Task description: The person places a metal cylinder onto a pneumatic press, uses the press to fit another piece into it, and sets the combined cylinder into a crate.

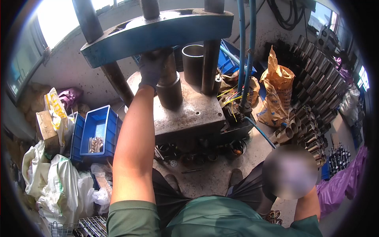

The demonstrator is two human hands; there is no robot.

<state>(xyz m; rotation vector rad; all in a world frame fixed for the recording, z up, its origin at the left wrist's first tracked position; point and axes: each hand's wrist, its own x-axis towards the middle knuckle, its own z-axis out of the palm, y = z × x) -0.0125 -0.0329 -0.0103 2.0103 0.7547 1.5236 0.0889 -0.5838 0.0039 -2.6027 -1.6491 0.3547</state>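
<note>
My left arm reaches forward under the blue crosspiece [162, 37] of a press. My left hand [152, 70], in a dark glove, closes round the upper part of a metal cylinder [169, 70]; its fingers are partly in shadow. That cylinder stands upright on a wider, darker metal sleeve [170, 94], which rests on the steel press bed [193, 112]. Behind it to the right stands a wide open-topped metal tube [192, 65]. At the lower right, a round blurred patch covers my right hand [290, 172], so its fingers and anything in them are hidden.
Blue bins [98, 130], one with small metal parts, and white sacks [59, 185] are at left. A torn brown paper bag [276, 91] and stacked metal tubes [316, 75] stand right, near blue hoses [250, 47]. Steel columns [211, 67] flank the press.
</note>
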